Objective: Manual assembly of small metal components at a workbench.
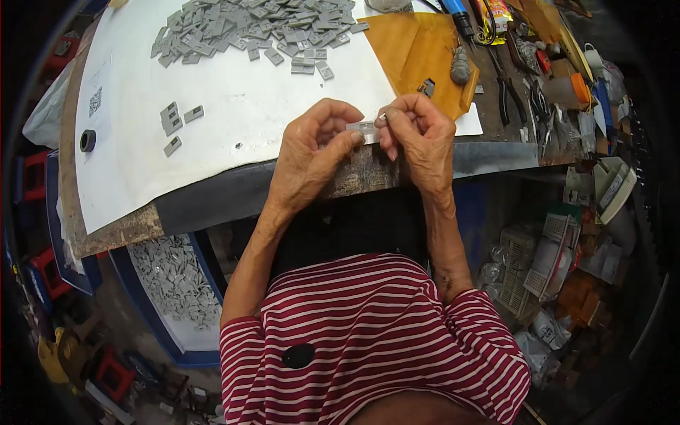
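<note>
The broad wooden table, with a worn brown edge, spreads out from the near side toward 12 o'clock, taking the held work as the clock's centre. On it lies a large white paper sheet, and at 1 o'clock a creased orange-brown paper sheet. A loose heap of small grey rectangular pieces sits between 10 and 11 o'clock, well apart from the hands.

The two bare hands meet over the table's near edge. The left hand comes in from between 8 and 9 o'clock, its thumb pressing against its bent fingers. The right hand comes in from 3 o'clock, its thumb and forefinger drawn together. Off at 9 o'clock, well beyond the left hand, lies a little group of grey pieces with dark windows.

Between the hands is a flat, oblong, silvery-grey piece, its long axis running roughly from 9 to 3 o'clock. The left hand is nearer and grips its 9 o'clock end; the other end points at the right fingertips. Those appear to pinch a tiny pale bit at about 1 o'clock, just beside the piece; whether the two touch I cannot tell.
</note>
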Tool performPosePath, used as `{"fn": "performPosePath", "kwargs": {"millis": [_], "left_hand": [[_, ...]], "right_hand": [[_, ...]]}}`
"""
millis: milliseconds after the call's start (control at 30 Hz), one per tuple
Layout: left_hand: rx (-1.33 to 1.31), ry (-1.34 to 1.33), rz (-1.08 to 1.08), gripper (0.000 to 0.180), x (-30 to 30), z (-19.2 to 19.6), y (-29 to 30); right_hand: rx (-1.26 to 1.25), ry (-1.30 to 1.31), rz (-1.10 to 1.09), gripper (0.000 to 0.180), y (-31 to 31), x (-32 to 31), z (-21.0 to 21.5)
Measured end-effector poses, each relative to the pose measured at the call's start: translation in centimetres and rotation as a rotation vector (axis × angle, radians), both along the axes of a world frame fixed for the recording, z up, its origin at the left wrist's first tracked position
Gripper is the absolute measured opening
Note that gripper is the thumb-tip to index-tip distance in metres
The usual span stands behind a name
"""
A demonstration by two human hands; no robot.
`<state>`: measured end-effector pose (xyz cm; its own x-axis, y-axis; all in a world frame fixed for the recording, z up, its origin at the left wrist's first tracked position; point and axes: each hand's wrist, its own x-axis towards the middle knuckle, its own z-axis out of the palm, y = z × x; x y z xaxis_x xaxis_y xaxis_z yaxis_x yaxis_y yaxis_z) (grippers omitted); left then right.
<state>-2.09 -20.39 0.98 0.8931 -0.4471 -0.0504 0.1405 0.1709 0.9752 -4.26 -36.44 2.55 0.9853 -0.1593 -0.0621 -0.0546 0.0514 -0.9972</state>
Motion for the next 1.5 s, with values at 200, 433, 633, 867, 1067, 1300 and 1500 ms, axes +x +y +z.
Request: {"fn": "performPosePath", "kwargs": {"millis": [200, 433, 633, 867, 1067, 1300, 1500], "left_hand": [[-0.013, 0.036, 0.03, 0.018, -0.1, 0.1, 0.1], [-0.027, 0.038, 0.034, 0.019, -0.1, 0.0, 0.1], [0.024, -0.01, 0.032, 0.019, -0.2, 0.0, 0.0], [0.119, -0.09, 0.019, 0.016, -0.4, 0.1, -0.2], [0.092, -0.058, 0.013, 0.015, -0.4, 0.2, -0.2], [0.046, -0.025, 0.002, 0.014, -0.3, 0.1, 0.0], [0.028, -0.009, -0.03, 0.017, -0.2, -0.1, 0.2]], "right_hand": [[0.02, 0.008, 0.015, 0.005, 0.0, -0.2, 0.3], [0.062, 0.056, 0.103, 0.012, -0.3, -0.6, 0.4], [-0.004, 0.092, 0.174, 0.014, -0.6, -0.7, 0.0], [0.037, 0.163, 0.222, 0.014, -1.0, -0.3, -0.4], [0.005, 0.192, 0.234, 0.013, -1.0, -0.2, -0.1], [-0.006, 0.194, 0.241, 0.012, -0.8, -0.2, -0.1], [0.008, 0.189, 0.28, 0.01, -0.6, 0.0, 0.0]]}}
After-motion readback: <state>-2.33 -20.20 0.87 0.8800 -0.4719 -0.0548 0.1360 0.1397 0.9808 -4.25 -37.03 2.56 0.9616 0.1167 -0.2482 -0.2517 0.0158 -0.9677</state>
